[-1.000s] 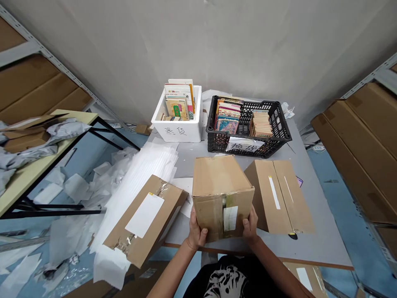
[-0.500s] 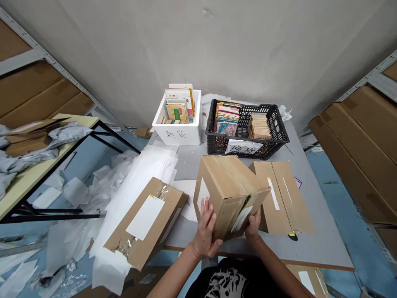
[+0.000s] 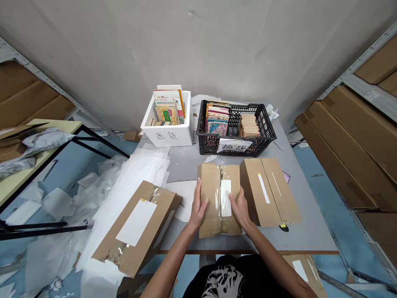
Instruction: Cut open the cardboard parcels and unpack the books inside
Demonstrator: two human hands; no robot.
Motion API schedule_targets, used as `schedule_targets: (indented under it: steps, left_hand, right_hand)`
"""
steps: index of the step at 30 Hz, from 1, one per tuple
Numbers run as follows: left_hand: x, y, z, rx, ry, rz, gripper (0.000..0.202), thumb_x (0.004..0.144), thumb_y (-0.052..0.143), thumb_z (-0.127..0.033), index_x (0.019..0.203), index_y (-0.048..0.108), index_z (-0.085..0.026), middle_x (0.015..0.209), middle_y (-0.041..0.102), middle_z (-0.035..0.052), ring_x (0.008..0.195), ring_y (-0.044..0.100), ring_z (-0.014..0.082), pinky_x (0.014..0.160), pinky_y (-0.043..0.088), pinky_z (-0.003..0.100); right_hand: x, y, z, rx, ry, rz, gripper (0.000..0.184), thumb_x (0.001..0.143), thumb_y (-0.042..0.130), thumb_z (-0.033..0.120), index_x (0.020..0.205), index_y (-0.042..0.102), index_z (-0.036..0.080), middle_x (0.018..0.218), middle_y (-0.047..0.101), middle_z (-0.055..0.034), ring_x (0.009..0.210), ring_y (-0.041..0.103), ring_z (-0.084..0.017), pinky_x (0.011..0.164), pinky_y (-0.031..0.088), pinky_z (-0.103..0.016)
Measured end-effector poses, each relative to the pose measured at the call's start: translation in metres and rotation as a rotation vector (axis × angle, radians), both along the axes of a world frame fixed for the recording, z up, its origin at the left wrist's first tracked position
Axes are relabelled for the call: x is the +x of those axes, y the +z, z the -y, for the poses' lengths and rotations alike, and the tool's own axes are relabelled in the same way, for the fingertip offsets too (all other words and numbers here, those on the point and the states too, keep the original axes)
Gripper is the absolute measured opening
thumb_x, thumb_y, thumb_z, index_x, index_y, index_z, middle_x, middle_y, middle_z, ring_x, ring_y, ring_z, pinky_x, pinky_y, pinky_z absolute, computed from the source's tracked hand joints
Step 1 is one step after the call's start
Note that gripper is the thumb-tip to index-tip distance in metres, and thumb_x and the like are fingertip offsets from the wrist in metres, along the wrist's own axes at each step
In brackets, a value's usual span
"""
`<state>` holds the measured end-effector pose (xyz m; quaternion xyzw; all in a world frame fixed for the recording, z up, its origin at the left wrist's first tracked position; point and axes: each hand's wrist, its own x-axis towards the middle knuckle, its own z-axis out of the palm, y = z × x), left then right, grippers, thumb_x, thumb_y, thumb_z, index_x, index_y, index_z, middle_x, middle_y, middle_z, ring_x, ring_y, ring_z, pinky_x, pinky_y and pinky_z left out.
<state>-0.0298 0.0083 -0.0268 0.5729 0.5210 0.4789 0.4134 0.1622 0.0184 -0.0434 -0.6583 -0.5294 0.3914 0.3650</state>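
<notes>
A brown cardboard box (image 3: 212, 215) stands near the table's front edge, its taped seam and a white label (image 3: 226, 198) facing up. My left hand (image 3: 199, 207) presses against its left side, thumb over the top edge. On the other side, my right hand (image 3: 240, 207) grips the right edge with the thumb near the label. Right of it sits a second cardboard box (image 3: 279, 194) with a white strip label. To the left, a longer taped carton (image 3: 139, 227) with a white label lies at an angle on white foam sheets (image 3: 130, 169).
Behind the boxes stand a white foam bin (image 3: 173, 136) and a black plastic crate (image 3: 237, 145), both holding books. A yellow-topped side table (image 3: 65, 145) is at left. Large cartons fill the right shelf (image 3: 350, 78). Plastic wrapping (image 3: 62, 207) litters the floor.
The box in my hands has been turned and lowered, so its taped, labelled face now points up. Both hands have shifted to its left and right sides. The view has moved slightly right.
</notes>
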Motion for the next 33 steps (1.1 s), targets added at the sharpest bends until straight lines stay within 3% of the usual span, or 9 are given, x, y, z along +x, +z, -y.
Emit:
schedule_targets:
  steps: [4,9,16,20,23,26,28,30,33]
  left_hand:
    - [0.008,-0.029,-0.017,-0.17,0.058,0.168,0.067,0.09,0.044,-0.049,0.149,0.019,-0.029,0.158,0.017,0.0057,0.145,0.015,0.0236,0.119,0.014,0.044]
    - [0.024,-0.048,-0.035,-0.244,0.085,0.263,0.071,0.087,0.048,-0.052,0.147,0.021,-0.027,0.157,0.02,0.0076,0.144,0.019,0.0237,0.118,0.018,0.042]
    - [0.054,-0.058,-0.057,-0.217,0.098,0.252,0.073,0.086,0.047,-0.056,0.146,0.022,-0.022,0.155,0.024,0.0109,0.143,0.023,0.0238,0.117,0.021,0.04]
    - [0.054,-0.049,-0.048,-0.217,0.133,0.098,0.069,0.09,0.038,-0.055,0.146,0.023,-0.017,0.154,0.024,0.0145,0.143,0.022,0.0242,0.118,0.017,0.043]
    - [0.013,-0.024,-0.03,-0.112,0.215,-0.132,0.06,0.094,0.034,-0.048,0.145,0.026,-0.018,0.151,0.033,0.014,0.14,0.029,0.0235,0.117,0.021,0.044]
    - [-0.067,0.009,-0.003,-0.063,0.452,-0.431,0.056,0.093,0.036,-0.045,0.141,0.036,-0.015,0.141,0.046,0.0158,0.132,0.041,0.0271,0.111,0.029,0.047]
    - [-0.128,0.028,0.017,-0.157,0.612,-0.636,0.054,0.092,0.036,-0.044,0.135,0.045,-0.013,0.136,0.051,0.0179,0.129,0.044,0.0312,0.108,0.032,0.05]
    - [-0.182,0.039,0.037,-0.33,0.663,-0.819,0.054,0.091,0.035,-0.046,0.129,0.051,-0.01,0.132,0.054,0.0199,0.126,0.046,0.0342,0.105,0.034,0.051]
    - [-0.23,0.042,0.06,-0.709,0.507,-0.918,0.055,0.091,0.029,-0.052,0.123,0.058,-0.018,0.127,0.06,0.0146,0.118,0.054,0.0339,0.096,0.042,0.047]
  right_hand:
    - [0.001,-0.002,-0.023,-0.095,0.041,0.114,0.083,0.084,0.043,0.066,0.144,0.028,0.011,0.139,0.048,-0.0235,0.125,0.048,-0.038,0.1,0.038,-0.055]
    - [0.011,-0.007,-0.044,-0.149,0.032,0.193,0.091,0.08,0.044,0.07,0.145,0.028,0.009,0.146,0.038,-0.0248,0.133,0.038,-0.04,0.106,0.029,-0.059]
    - [0.031,-0.012,-0.06,-0.129,0.027,0.301,0.098,0.08,0.041,0.07,0.147,0.022,0.0,0.146,0.031,-0.0319,0.127,0.045,-0.044,0.101,0.035,-0.059]
    - [0.03,-0.005,-0.052,0.161,0.063,0.387,0.088,0.084,0.044,0.062,0.145,0.026,0.001,0.151,0.024,-0.0286,0.139,0.026,-0.041,0.107,0.028,-0.061]
    - [0.004,0.003,-0.029,0.343,0.162,0.359,0.069,0.088,0.045,0.052,0.142,0.036,0.011,0.15,0.031,-0.0209,0.141,0.021,-0.036,0.11,0.023,-0.061]
    - [-0.046,0.0,0.009,0.206,0.371,0.144,0.054,0.09,0.044,0.049,0.133,0.049,0.018,0.131,0.055,-0.017,0.123,0.05,-0.031,0.102,0.04,-0.054]
    - [-0.088,-0.009,0.034,0.043,0.509,-0.043,0.051,0.088,0.045,0.051,0.128,0.054,0.02,0.12,0.062,-0.0146,0.107,0.062,-0.029,0.093,0.049,-0.05]
    - [-0.129,-0.02,0.052,-0.122,0.585,-0.167,0.058,0.084,0.049,0.055,0.13,0.053,0.02,0.123,0.062,-0.0153,0.104,0.064,-0.029,0.09,0.05,-0.049]
    - [-0.177,-0.031,0.062,-0.312,0.615,-0.241,0.075,0.079,0.053,0.061,0.14,0.042,0.018,0.135,0.054,-0.0169,0.114,0.059,-0.032,0.097,0.045,-0.049]
